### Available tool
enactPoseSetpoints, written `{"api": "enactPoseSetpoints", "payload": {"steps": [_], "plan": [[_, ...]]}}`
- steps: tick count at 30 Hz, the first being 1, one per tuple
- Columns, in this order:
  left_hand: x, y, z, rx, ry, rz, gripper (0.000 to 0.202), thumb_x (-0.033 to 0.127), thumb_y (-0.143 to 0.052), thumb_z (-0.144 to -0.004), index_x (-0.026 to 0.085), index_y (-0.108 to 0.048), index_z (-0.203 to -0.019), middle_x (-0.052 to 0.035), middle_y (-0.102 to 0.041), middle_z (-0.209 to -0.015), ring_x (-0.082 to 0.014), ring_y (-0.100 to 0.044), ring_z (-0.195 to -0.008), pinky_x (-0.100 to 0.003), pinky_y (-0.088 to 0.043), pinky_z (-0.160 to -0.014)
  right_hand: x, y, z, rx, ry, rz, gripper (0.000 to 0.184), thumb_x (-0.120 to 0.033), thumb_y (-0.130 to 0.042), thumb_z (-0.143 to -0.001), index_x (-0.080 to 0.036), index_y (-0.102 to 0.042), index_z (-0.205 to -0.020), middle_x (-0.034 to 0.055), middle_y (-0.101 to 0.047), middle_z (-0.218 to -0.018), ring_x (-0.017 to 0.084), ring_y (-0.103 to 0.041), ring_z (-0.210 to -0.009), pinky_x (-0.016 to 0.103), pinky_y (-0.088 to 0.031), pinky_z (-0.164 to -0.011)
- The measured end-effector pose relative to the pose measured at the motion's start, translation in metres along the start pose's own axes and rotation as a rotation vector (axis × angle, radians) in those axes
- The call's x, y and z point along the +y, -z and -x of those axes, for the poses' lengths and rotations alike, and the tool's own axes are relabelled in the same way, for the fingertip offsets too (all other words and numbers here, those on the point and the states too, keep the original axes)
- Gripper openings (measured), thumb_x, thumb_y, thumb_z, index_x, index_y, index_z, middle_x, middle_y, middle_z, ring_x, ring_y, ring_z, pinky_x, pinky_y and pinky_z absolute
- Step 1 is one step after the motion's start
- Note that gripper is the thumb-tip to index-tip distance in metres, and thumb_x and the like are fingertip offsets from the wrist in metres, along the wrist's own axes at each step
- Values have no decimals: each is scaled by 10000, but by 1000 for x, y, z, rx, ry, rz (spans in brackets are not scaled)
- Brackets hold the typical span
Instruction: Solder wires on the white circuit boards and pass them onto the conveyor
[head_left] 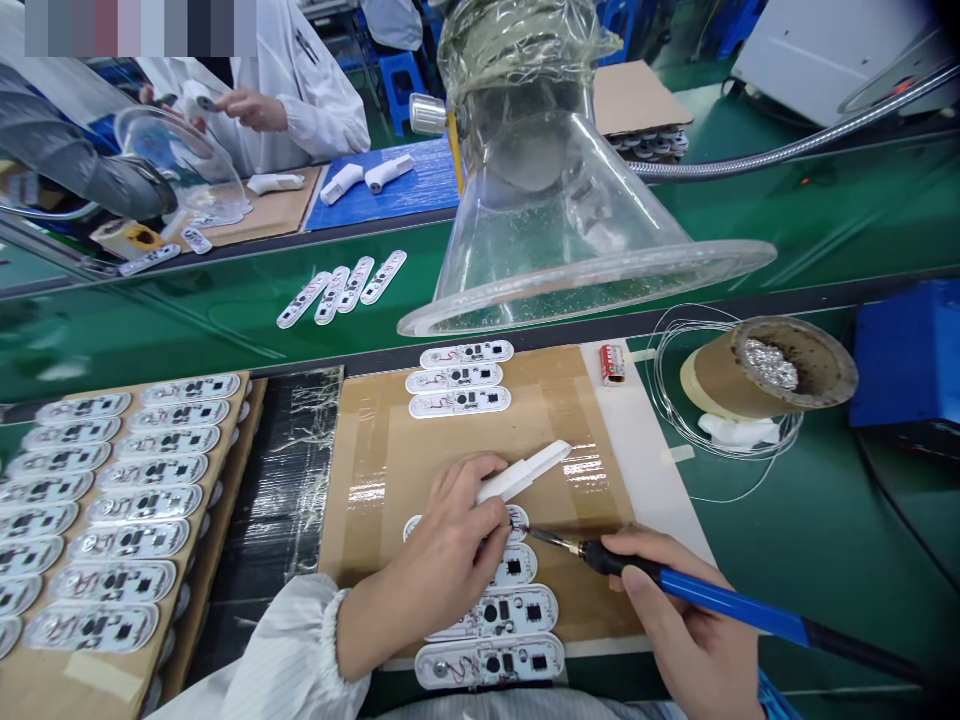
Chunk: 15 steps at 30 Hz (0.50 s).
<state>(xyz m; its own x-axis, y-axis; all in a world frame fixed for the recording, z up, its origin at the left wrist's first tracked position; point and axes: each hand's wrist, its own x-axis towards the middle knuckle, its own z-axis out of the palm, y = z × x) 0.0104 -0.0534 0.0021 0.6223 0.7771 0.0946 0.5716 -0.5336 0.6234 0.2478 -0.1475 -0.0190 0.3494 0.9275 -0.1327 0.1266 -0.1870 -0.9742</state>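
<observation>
My left hand [450,555] is closed round a white plastic part [525,472] and presses down over a white circuit board [517,518] on the brown cardboard mat [382,450]. My right hand [686,630] grips a blue-handled soldering iron [720,598] like a pen. The iron's tip meets the board right beside my left fingers. More white boards [499,612] lie in a row just below that one. Three boards [457,378] sit at the mat's far edge.
A clear funnel-shaped fume hood [570,230] hangs over the mat. A tray of several boards [112,500] fills the left. A solder spool with a tip cleaner [772,370] and a small red battery [611,363] lie right. Across the green belt [187,310], another person handles white parts.
</observation>
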Motion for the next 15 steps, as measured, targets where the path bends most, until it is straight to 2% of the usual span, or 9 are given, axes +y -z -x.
{"api": "enactPoseSetpoints", "payload": {"steps": [6, 11, 15], "plan": [[1, -1, -2, 17, -4, -16, 192, 57, -518, -1057, 200, -576, -943, -127, -530, -1438, -310, -540, -1337, -557, -552, -1069, 1, 0, 0, -2, -13, -21, 217, -475, -775, -977, -277, -853, -1017, 86, -823, -1030, 217, -781, -734, 257, -628, -554], [3, -2, -3, 21, -6, -39, 196, 56, -512, -1054, 197, -576, -935, -129, -535, -1423, -309, -536, -1335, -561, -544, -1081, 8, 6, -4, -36, 119, 11, 166, -416, -777, -981, -277, -861, -1020, 76, -834, -992, 200, -782, -699, 249, -671, -631], [3, -3, -2, 25, -6, -38, 189, 55, -517, -1056, 199, -554, -939, -122, -526, -1428, -308, -529, -1347, -552, -533, -1086, 11, 11, -6, -1, 111, 21, 144, -395, -786, -981, -286, -862, -1037, 69, -831, -1027, 201, -802, -753, 229, -674, -648]]}}
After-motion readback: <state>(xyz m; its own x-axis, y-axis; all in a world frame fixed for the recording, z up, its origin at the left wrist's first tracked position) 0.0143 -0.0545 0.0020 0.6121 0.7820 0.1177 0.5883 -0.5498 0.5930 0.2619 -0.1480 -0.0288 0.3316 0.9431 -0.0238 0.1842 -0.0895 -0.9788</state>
